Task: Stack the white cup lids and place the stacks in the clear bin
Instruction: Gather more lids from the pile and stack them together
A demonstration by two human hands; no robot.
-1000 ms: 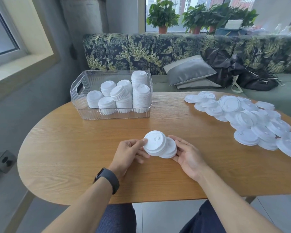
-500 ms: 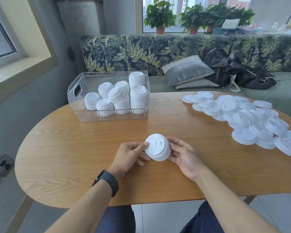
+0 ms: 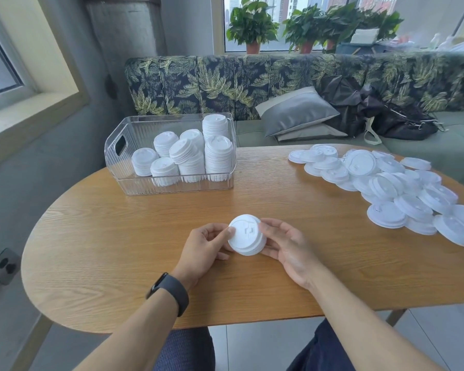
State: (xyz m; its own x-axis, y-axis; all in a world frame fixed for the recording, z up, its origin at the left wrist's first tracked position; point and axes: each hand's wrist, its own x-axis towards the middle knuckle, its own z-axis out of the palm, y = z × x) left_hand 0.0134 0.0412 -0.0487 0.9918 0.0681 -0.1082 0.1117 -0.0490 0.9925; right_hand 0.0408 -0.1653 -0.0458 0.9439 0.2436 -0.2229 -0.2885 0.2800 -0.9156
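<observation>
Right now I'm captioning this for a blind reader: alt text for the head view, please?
Both hands, left hand and right hand, hold a short stack of white lids over a wooden table. A clear bin of stacks sits behind; loose lids lie right.

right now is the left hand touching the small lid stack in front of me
Touching. The head view shows the left hand with its thumb tip on the rim of the small lid stack, no gap; the right hand grips the other side.
</observation>
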